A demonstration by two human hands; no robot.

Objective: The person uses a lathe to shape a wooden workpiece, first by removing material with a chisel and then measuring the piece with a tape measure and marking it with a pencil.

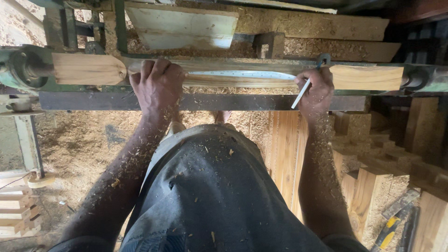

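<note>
I look straight down over my own chest at a long wooden workpiece (224, 77) mounted crosswise in a green lathe frame (18, 70). Its two ends are still square and pale; the middle is turned thin and dark, with a pale strip, perhaps a template, lying along it.

My left hand (157, 86) lies over the workpiece left of centre, fingers curled over the top and pressed together, gripping it. My right hand (317, 88) rests on the wood where the thin part meets the right square end, and its fingers pinch a slim pale pencil (301, 94) that slants down and to the left.

Just below both hands a dark flat rail (210, 102) runs the width of the lathe, so my wrists cross its edge. Beyond the workpiece a shelf heaped with sawdust (308, 25) and a pale board (182, 28) close off the far side. Between the hands the spindle is bare, leaving open room to slide along it.

On the right, stacked wooden blocks (373, 144) and upright planks (284, 154) crowd close beside my right forearm. On the left the floor (74, 144) is covered with shavings, with a small pile of wood pieces (18, 214) at the lower edge. Yellow-handled tools (389, 231) lie at lower right.
</note>
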